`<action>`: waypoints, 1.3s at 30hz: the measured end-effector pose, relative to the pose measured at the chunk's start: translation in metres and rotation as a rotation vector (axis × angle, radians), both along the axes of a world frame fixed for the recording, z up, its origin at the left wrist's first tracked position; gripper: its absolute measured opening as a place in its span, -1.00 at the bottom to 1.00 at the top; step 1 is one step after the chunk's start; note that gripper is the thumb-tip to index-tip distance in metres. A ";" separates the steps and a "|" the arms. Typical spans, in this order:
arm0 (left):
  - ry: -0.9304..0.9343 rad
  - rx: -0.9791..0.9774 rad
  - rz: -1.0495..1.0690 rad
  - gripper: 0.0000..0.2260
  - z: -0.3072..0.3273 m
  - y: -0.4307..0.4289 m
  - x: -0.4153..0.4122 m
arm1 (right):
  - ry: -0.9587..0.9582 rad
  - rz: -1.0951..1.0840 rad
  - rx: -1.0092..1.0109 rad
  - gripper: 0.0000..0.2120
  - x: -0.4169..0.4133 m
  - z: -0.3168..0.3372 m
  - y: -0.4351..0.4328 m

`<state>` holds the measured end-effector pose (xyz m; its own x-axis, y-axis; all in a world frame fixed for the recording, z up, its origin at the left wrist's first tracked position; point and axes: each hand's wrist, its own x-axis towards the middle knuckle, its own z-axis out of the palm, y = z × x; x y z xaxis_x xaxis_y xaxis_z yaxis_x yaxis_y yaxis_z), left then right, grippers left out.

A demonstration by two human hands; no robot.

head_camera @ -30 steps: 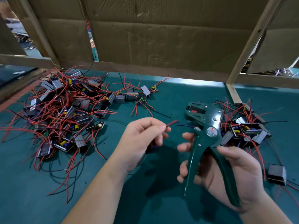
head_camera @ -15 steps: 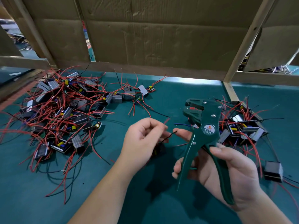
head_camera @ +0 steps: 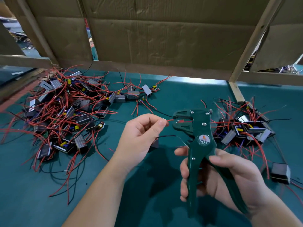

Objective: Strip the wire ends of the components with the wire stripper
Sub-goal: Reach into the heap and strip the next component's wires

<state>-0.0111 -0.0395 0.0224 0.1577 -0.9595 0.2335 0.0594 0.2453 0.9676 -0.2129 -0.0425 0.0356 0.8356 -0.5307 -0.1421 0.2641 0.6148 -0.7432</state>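
My right hand (head_camera: 229, 179) grips the handles of a dark green wire stripper (head_camera: 198, 138), held upright with its jaws pointing left. My left hand (head_camera: 141, 138) pinches a red wire (head_camera: 169, 120) between thumb and forefinger, and the wire's end lies in the stripper's jaws. The small dark component (head_camera: 154, 144) that the wire belongs to hangs under my left hand, mostly hidden, with a black wire (head_camera: 165, 136) sticking out to the right.
A large heap of components with red and black wires (head_camera: 65, 112) covers the green table (head_camera: 114, 202) at the left. A smaller heap (head_camera: 246, 128) lies at the right, with one loose component (head_camera: 279, 172) nearer me. Cardboard and wooden framing (head_camera: 164, 38) wall the back.
The stripper has swung upright and its jaws now face left. My left hand has brought the red wire's end rightward into the jaws; before, the wire was apart from the tool.
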 end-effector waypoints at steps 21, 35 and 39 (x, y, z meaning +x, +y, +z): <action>-0.284 -0.107 0.064 -0.83 -0.002 0.002 0.004 | 0.135 -0.054 -0.116 -0.61 0.005 -0.008 0.006; -0.400 -0.274 0.117 -0.87 -0.004 0.003 0.002 | 0.105 -0.044 -0.095 -0.59 0.003 -0.007 0.004; -0.397 -0.265 0.097 -0.87 -0.004 0.003 0.003 | 0.109 -0.054 -0.093 -0.60 0.004 -0.007 0.005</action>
